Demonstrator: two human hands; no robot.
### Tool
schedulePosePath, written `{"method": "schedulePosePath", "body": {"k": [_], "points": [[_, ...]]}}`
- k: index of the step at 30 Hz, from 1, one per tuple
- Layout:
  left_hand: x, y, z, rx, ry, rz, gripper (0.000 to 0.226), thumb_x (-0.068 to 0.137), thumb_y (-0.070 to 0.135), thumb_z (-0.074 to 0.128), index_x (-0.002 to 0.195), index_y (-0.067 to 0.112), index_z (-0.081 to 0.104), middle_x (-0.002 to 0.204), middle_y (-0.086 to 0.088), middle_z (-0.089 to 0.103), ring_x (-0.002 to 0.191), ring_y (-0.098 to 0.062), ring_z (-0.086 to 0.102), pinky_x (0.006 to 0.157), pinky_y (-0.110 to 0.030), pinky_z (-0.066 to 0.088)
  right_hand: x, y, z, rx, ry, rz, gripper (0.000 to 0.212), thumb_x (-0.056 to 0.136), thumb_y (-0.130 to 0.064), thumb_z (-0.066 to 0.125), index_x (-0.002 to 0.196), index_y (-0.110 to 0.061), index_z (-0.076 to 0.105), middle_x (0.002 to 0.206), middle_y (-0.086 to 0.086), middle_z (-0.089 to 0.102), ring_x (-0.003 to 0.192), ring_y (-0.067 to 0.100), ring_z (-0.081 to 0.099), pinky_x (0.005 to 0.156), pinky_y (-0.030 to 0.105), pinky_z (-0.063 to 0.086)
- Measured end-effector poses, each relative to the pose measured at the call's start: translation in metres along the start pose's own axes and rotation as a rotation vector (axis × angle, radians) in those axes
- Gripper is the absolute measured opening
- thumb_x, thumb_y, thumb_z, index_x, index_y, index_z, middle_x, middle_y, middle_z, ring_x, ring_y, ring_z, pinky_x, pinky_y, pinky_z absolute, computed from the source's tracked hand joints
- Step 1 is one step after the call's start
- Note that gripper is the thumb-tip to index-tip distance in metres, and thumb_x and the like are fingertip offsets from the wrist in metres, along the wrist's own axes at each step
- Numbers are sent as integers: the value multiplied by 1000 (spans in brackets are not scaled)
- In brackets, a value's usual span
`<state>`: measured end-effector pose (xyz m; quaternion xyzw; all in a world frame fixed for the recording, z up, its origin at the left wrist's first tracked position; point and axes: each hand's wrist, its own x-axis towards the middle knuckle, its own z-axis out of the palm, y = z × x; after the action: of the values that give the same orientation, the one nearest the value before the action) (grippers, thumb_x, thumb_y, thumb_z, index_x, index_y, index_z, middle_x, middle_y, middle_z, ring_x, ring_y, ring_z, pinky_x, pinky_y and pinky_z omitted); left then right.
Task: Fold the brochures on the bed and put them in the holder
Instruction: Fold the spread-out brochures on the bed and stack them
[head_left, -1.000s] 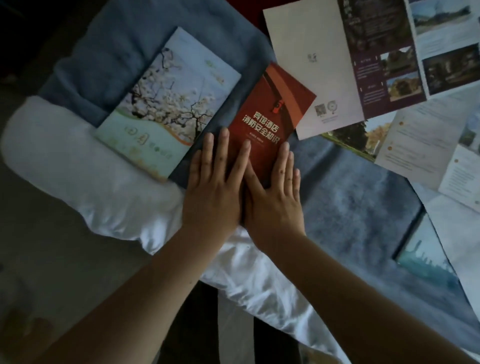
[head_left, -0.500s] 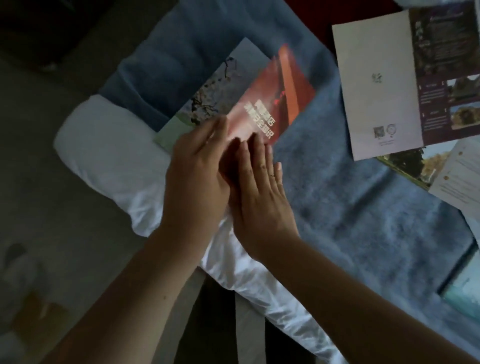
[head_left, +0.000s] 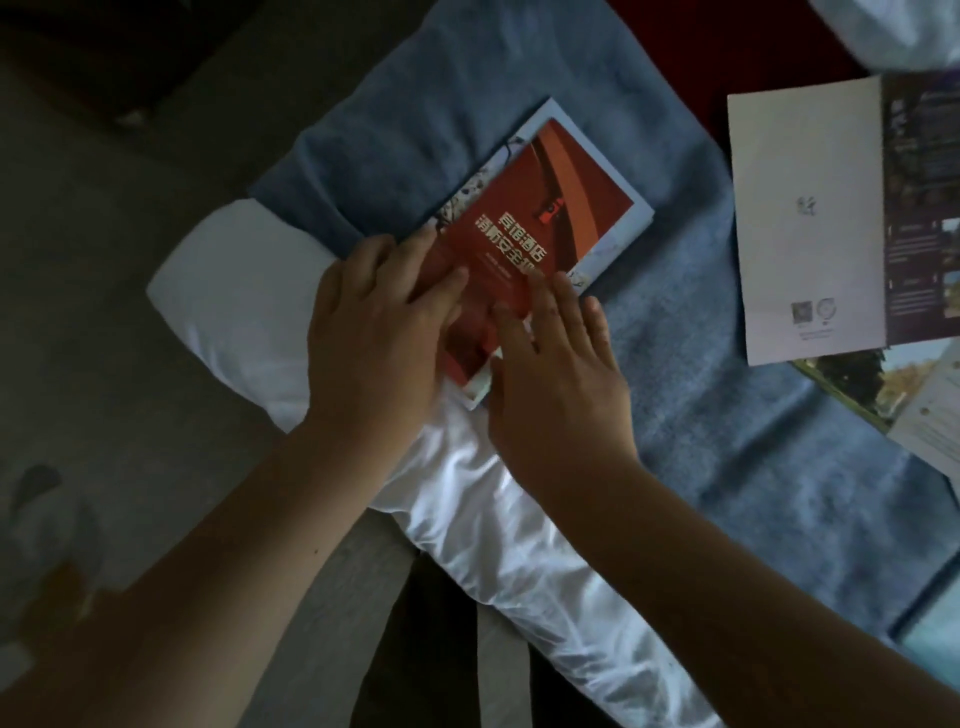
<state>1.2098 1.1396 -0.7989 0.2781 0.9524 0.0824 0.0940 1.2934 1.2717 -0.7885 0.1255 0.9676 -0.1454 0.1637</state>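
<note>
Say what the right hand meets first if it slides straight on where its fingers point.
The red brochure: fingers of the right hand overlap its near corner, pointing up the cover. Past it, the pale brochure underneath, then the blue blanket. Contact versus hover is unclear.

We reach in with both arms bare, our left forearm (head_left: 208, 571) rising from the lower left and our right forearm (head_left: 737, 603) from the lower right, so the wrists converge. Our left hand (head_left: 374, 338) lies palm down, its fingers (head_left: 415, 270) straight, close together and angled up to the right. Our right hand (head_left: 556, 379) lies palm down just beside it, fingers (head_left: 563, 306) straight and slightly fanned, pointing up and a little left. Neither hand curls round anything.
</note>
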Motion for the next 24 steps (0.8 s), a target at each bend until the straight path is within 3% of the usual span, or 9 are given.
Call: {"method": "schedulePosePath", "body": {"k": [2, 7, 9, 13, 15, 18, 24], "points": [[-1, 3, -2, 38, -42, 33, 45, 108, 41, 44, 145, 20, 58, 161, -7, 42, 144, -33, 41, 111, -47, 34, 12, 3, -13, 6, 3, 46, 48, 106, -34, 40, 150, -16, 41, 169, 15, 22, 158, 30, 14, 129, 43, 6], [5, 15, -12, 22, -157, 126, 52, 102, 42, 55, 146, 15, 56, 160, -7, 43, 149, -30, 37, 115, -47, 35, 46, 12, -31, -116, -109, 133, 80, 107, -37, 48, 164, -12, -1, 172, 14, 1, 159, 27, 2, 129, 40, -1], [12, 19, -15, 27, -250, 125, 62, 99, 46, 56, 152, 15, 49, 166, -8, 34, 153, -30, 31, 116, -47, 35, 57, 12, -32, -181, -152, 162, 79, 107, -36, 46, 164, -8, -1, 171, 17, -3, 159, 28, -1, 129, 42, -1], [27, 26, 0, 143, -455, 114, 82, 101, 56, 42, 164, 13, 12, 173, -8, -2, 160, -29, 2, 125, -41, 18, 70, 12, -28, -190, -227, 171, 81, 107, -39, 49, 163, -6, 1, 171, 18, -3, 159, 30, 4, 126, 42, 12], [29, 30, 8, 175, -474, 94, 85, 101, 54, 45, 164, 11, 8, 172, -11, -4, 159, -32, -2, 126, -40, 14, 78, 15, -25, -189, -254, 170, 84, 104, -40, 55, 163, -5, 6, 171, 19, 2, 158, 32, 11, 122, 46, 27], [33, 30, 18, 160, -459, 63, 87, 100, 52, 50, 164, 9, 11, 172, -12, -1, 159, -33, 0, 125, -41, 15, 91, 21, -26, -237, -300, 159, 103, 88, -51, 72, 162, -7, 15, 170, 18, 14, 153, 34, 28, 103, 50, 49], [45, 32, 24, 186, -495, 56, 90, 96, 54, 56, 163, 10, 15, 172, -11, 5, 159, -30, 3, 122, -41, 26, 101, 31, -21, -266, -241, 105, 98, 83, -57, 75, 158, -11, 30, 158, 16, 37, 135, 32, 49, 81, 44, 51]]}}
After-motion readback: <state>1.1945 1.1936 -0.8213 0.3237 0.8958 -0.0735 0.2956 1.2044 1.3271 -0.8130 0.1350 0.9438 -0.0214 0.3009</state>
